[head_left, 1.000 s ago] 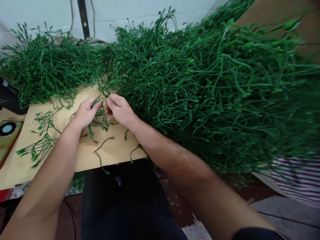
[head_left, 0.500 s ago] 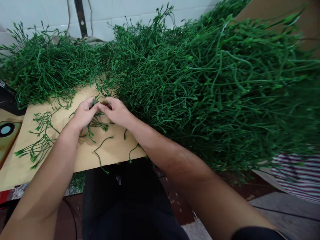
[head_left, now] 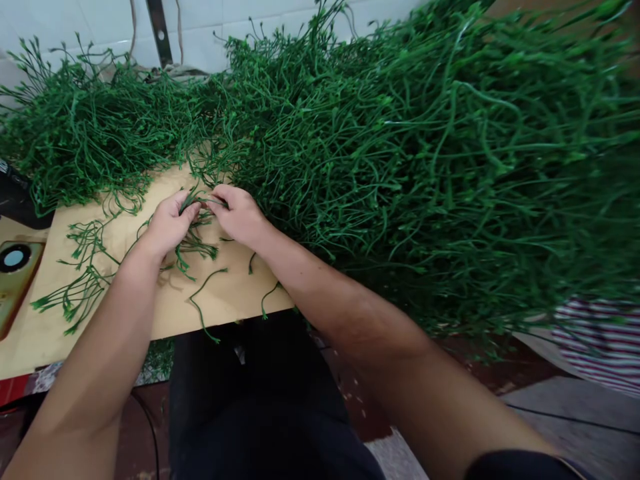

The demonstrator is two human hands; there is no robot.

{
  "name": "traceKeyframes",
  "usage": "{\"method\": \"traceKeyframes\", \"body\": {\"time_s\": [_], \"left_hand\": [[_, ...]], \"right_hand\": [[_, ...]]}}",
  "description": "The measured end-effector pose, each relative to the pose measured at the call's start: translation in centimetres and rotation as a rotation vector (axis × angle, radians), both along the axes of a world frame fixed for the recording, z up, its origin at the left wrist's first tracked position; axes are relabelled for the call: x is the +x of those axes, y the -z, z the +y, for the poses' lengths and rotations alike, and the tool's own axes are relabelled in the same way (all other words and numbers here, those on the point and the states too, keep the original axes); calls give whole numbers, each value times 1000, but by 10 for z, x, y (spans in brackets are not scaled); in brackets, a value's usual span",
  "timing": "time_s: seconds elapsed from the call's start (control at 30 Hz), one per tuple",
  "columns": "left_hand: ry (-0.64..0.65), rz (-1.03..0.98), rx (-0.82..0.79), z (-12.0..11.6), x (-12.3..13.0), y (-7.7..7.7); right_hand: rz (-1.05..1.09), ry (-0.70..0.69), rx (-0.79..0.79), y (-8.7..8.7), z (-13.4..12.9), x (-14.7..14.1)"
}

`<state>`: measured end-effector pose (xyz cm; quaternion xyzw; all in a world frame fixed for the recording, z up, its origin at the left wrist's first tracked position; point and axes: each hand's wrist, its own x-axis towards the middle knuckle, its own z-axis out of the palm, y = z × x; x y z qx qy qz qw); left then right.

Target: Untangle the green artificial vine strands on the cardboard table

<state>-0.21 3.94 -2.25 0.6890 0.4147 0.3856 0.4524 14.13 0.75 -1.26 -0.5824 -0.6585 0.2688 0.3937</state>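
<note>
My left hand [head_left: 171, 225] is closed around a small bunch of green stems [head_left: 197, 245], whose tips hang out below and beside the fingers. Just to its right, my right hand [head_left: 241, 215] pinches a thin green stem that reaches over to the bunch. A small gap separates the two hands. Both are above a tan board [head_left: 170, 313]. Loose branched stems [head_left: 90, 287] lie left of my left forearm, and a single curved stem [head_left: 196, 305] lies near the board's front edge.
A large heap of green stems [head_left: 400, 160] fills the right side, and a smaller heap [head_left: 95, 133] lies at the back left. A black object [head_left: 17, 197] and a yellowish item with a round dark ring [head_left: 17, 273] are at the left edge. Striped fabric [head_left: 600, 340] shows lower right.
My right hand has moved slightly right, away from my left hand, and a stem now shows between them. The view has shifted a little.
</note>
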Motion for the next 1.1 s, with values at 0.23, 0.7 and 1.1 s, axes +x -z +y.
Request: {"method": "traceKeyframes", "body": {"time_s": [0.23, 0.7, 1.1], "left_hand": [[5, -25, 0, 1, -1, -1], [40, 142, 79, -8, 5, -9], [-12, 155, 119, 2, 0, 2]], "right_hand": [[21, -112, -46, -2, -4, 1], [-56, -8, -49, -1, -4, 0], [-12, -91, -91, 1, -6, -1]]}}
